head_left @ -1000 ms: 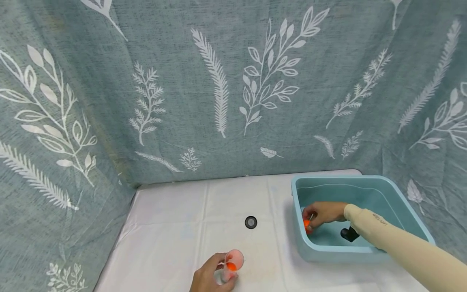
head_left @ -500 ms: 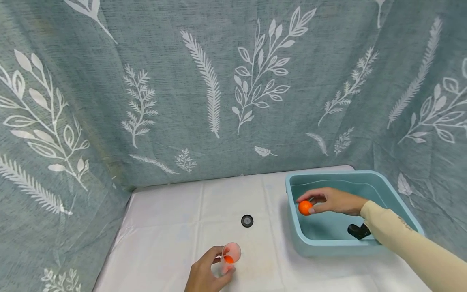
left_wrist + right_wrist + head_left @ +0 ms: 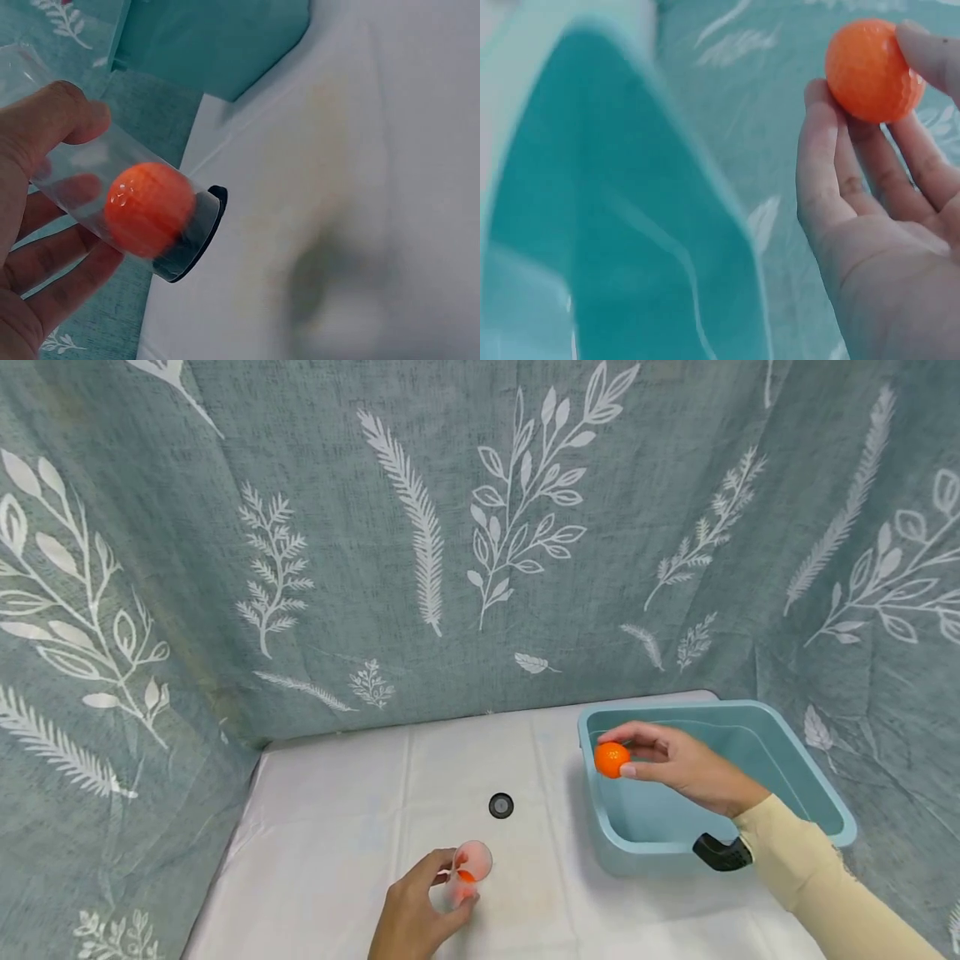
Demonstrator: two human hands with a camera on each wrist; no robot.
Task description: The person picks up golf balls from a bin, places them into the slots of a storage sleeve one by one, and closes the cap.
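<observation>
My left hand (image 3: 420, 903) grips a clear plastic tube (image 3: 90, 161) with a dark cap on its lower end. Inside that tube, an orange ball (image 3: 150, 208) rests near the capped end. The tube's open mouth (image 3: 474, 860) faces up toward the head camera. Over the left part of the blue-green bin (image 3: 652, 847), my right hand (image 3: 678, 767) pinches a second orange ball (image 3: 874, 71) between thumb and fingers. This ball has a dimpled surface, like a golf ball.
A small round black cap (image 3: 501, 805) lies on the white-covered table (image 3: 337, 810), between the tube and the bin. Patterned grey-green cloth (image 3: 315, 568) hangs behind the table and along both sides. A black wrist device (image 3: 722, 852) sits under the right wrist.
From low inside the bin, my right hand has risen with the orange ball and is now higher, near the bin's left rim. The left hand still holds the tube; the head view has shifted slightly.
</observation>
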